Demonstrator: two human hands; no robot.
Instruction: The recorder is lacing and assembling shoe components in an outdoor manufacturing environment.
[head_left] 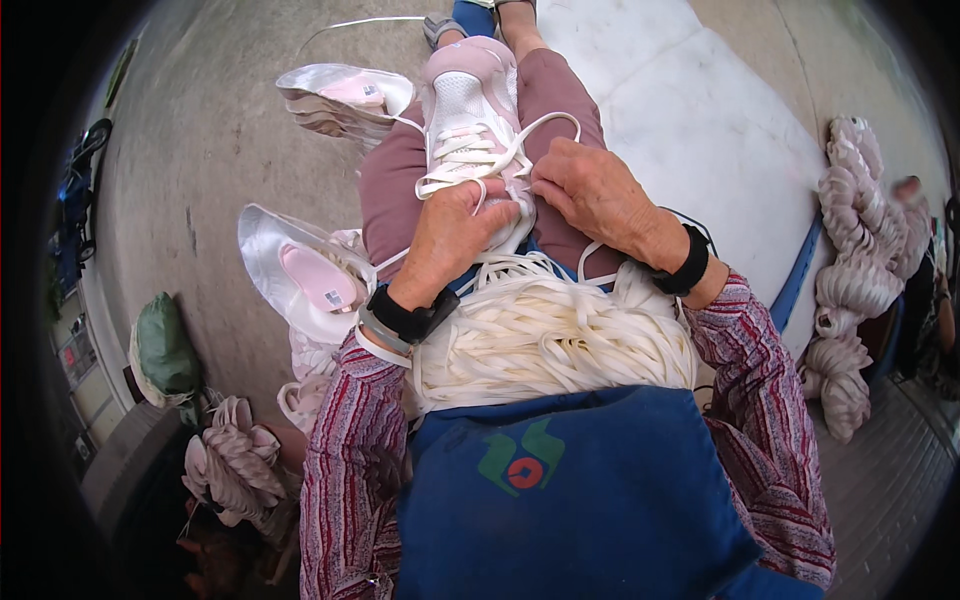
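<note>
A white and pink shoe upper (470,92) lies along my thighs, its toe pointing away from me. White shoelace (463,146) crosses its front in several rows, and a loose loop arcs over to the right. My left hand (450,235) grips the near part of the upper, thumb laid over it and a lace passing by the fingers. At the upper's right edge, my right hand (600,195) is closed in a pinch on the lace; its fingertips are partly hidden. A thick bundle of cream laces (560,335) rests on my lap above a blue apron (580,480).
More shoe uppers (320,275) hang at my left, with another stack (345,90) farther off. A white slab (690,110) lies at the right. Long bunches of nested uppers (850,260) stand beyond it. A green sack (165,345) and another bunch (240,460) are at the lower left.
</note>
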